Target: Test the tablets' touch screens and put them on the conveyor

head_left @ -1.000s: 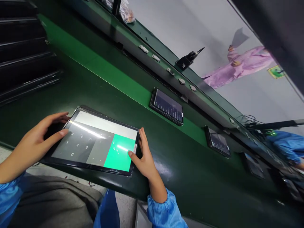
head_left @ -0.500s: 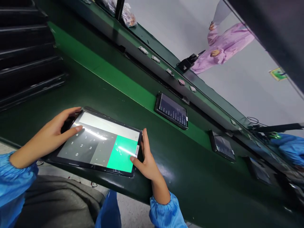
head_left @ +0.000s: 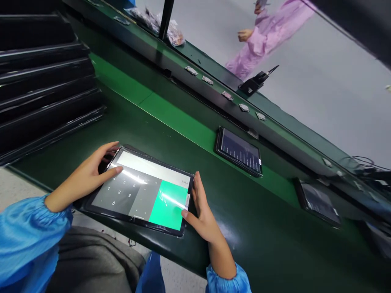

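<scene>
A black tablet (head_left: pixel 140 189) lies at the near edge of a dark green bench (head_left: pixel 244 203). Its screen shows a grey number pad and a bright green panel. My left hand (head_left: pixel 91 173) grips the tablet's left end, thumb resting on the number pad, fingers curled over the far corner. My right hand (head_left: pixel 201 213) holds the right end, thumb on the edge of the green panel and fingers along the side. Both arms wear blue sleeves.
Two more tablets, the nearer (head_left: pixel 240 150) and the farther (head_left: pixel 317 201), lie along the green conveyor belt (head_left: pixel 171 116) to the right. A stack of black trays (head_left: pixel 42 81) stands at the left. Small metal parts (head_left: pixel 226 95) sit on the far rail. A person in a pink coat (head_left: pixel 265 34) walks beyond.
The view has shifted, so the tablet sits further right in the frame. My left thumb has slid a little further onto the number pad. The person in pink has walked left.
</scene>
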A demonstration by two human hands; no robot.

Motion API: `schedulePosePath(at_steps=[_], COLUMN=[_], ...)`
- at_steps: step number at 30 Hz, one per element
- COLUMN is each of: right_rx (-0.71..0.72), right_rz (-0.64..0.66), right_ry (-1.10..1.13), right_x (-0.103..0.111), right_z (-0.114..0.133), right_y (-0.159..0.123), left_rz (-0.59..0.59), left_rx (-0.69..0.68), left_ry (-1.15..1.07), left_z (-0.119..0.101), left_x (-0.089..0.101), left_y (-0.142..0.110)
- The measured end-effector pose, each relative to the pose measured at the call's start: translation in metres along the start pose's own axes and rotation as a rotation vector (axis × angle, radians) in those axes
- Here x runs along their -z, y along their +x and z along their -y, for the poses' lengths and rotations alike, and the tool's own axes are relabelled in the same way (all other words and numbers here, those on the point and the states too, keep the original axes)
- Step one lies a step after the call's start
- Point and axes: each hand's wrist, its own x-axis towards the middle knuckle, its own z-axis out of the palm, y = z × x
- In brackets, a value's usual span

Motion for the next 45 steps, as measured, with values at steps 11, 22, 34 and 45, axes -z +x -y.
schedulePosePath(at_steps=[11, 22, 34, 45], right_rx=[-0.064, -0.047, -0.110, -0.149], right_rz=[-0.115, -0.123, -0.210, -0.398], right_ry=[0.044, -0.021, 0.100, 0.104], right_x=[-0.008, -0.010, -0.006, -0.040], right_z=[0.000, 0.004, 0.000, 0.002], right_y=[0.004, 0.003, 0.006, -0.016], left_rz=[-0.057, -0.010, -0.007, 0.048], left_rx=[0.109, 0.105, 0.097, 0.056], left_ry=[-0.262, -0.266, -0.190, -0.187], left_z=[0.006, 0.007, 0.009, 0.007], left_x=[0.001, 0.004, -0.004, -0.002], left_y=[-0.008, -0.021, -0.066, -0.075])
